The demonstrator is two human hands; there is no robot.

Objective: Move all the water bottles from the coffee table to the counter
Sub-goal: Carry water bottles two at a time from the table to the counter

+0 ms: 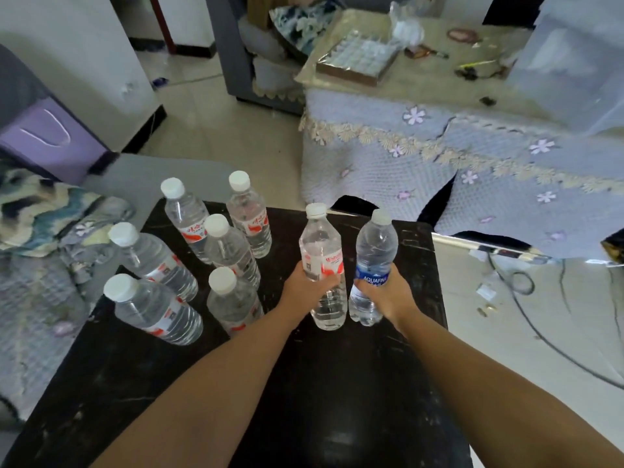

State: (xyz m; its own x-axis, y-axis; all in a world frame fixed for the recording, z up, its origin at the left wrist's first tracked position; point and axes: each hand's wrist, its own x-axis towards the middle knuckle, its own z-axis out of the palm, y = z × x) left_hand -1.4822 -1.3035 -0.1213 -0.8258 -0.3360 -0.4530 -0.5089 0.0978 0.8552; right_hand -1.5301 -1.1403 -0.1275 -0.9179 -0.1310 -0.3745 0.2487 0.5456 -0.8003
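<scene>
Two bottles gripped, six waiting on the black coffee table [337,383].

The left hand [305,278] wraps a clear red-labelled water bottle [322,261]; the right hand [388,292] clasps a clear blue-labelled Aquafina bottle [374,255] just beside it. At ten o'clock, six white-capped clear bottles [229,251] stand clustered.

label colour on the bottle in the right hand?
Blue, on the Aquafina bottle in the right hand; head view.
</scene>
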